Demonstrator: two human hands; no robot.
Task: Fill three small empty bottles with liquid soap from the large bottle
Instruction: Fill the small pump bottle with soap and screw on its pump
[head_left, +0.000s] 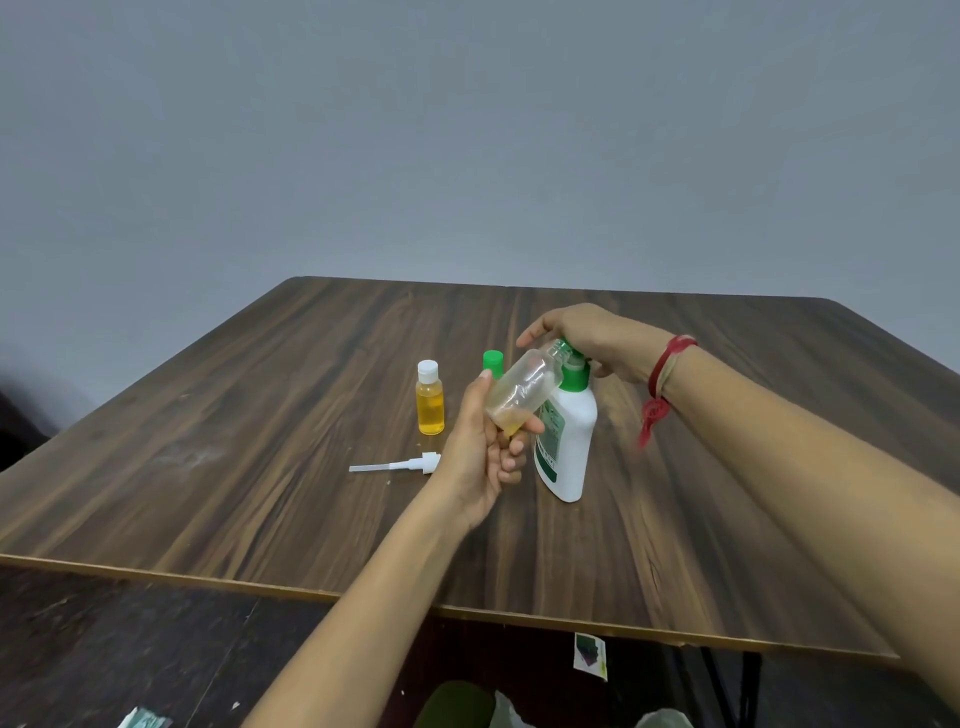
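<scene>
Small bottle (524, 389) held above table (260, 441), nearly empty, long axis slanting up-right, mouth at pump (571, 374) of large bottle (569, 447). Left hand (483, 457) grasps its base. Right hand (587, 338) lies over pump, fingers nearly straight, pressing.

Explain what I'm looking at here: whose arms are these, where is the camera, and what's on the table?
There is no machine: these are a person's bare arms, filmed by one wide-angle camera on their head, looking down. The left hand holds a small clear bottle, tilted, mouth at the green pump of the large white bottle. The right hand rests on that pump. On the wooden table stand a capped small bottle of yellow liquid and a green-capped bottle, partly hidden; a loose white pump top lies flat.
</scene>
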